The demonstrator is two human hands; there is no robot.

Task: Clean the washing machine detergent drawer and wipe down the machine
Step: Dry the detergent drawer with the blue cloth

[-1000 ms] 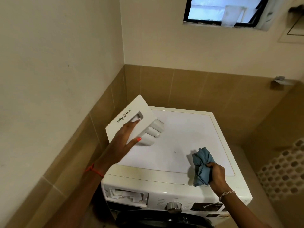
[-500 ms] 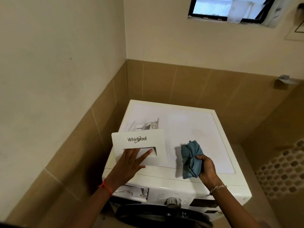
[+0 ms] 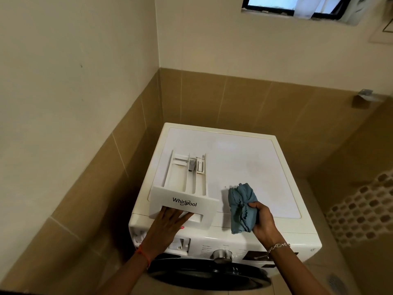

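Note:
The white detergent drawer (image 3: pixel 184 177) lies flat on the left of the washing machine's top (image 3: pixel 251 160), its compartments facing up and its Whirlpool front panel towards me. My left hand (image 3: pixel 168 224) holds that front panel, fingers tucked into the handle recess. To the right, my right hand (image 3: pixel 263 220) grips a bunched blue cloth (image 3: pixel 241 207) just above the top's front edge. Below my left hand, the empty drawer slot (image 3: pixel 180 243) shows in the machine's front.
The machine stands in a corner, with the tiled left wall (image 3: pixel 95 177) close beside it and a wall behind. A silver knob (image 3: pixel 222 255) and the dark round door (image 3: pixel 208 273) are on the front. A window (image 3: pixel 293 7) is high up.
My left hand has turned the drawer from upright in the air and laid it flat on the machine top. The right hand with the cloth has stayed near the front edge.

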